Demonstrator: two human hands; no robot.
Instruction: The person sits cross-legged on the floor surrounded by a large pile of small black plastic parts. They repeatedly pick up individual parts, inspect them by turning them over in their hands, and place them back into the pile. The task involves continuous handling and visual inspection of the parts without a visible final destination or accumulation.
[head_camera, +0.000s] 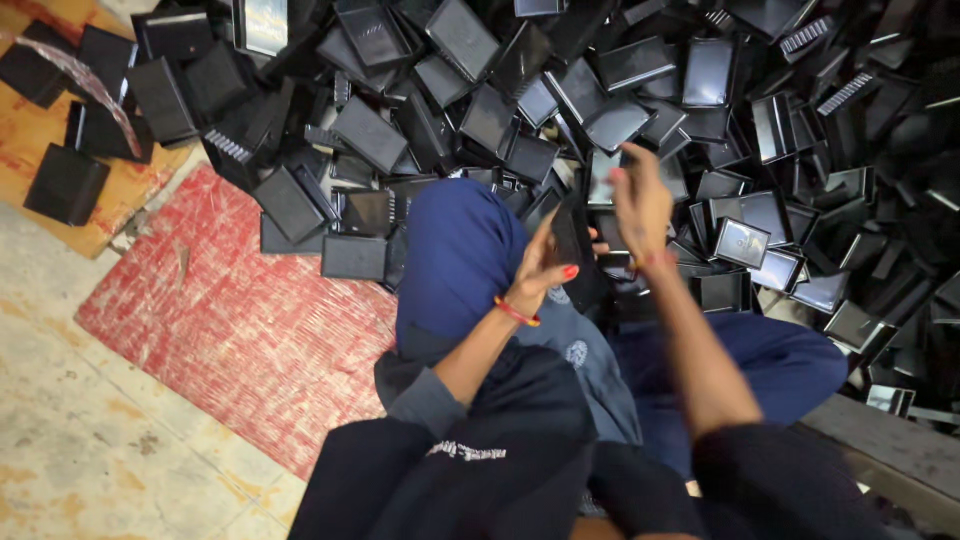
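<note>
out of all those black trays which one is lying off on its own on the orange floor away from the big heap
The square black tray at the far left edge. It rests alone on the orange floor, clear of the pile; the others overlap one another.

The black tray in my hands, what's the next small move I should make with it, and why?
Probably steady the black tray with your right hand before anything else. Your left hand grips it by one edge over your lap, while the right is blurred just above it with fingers spread, close to the pile of black trays. Two hands would keep it from tipping.
</note>
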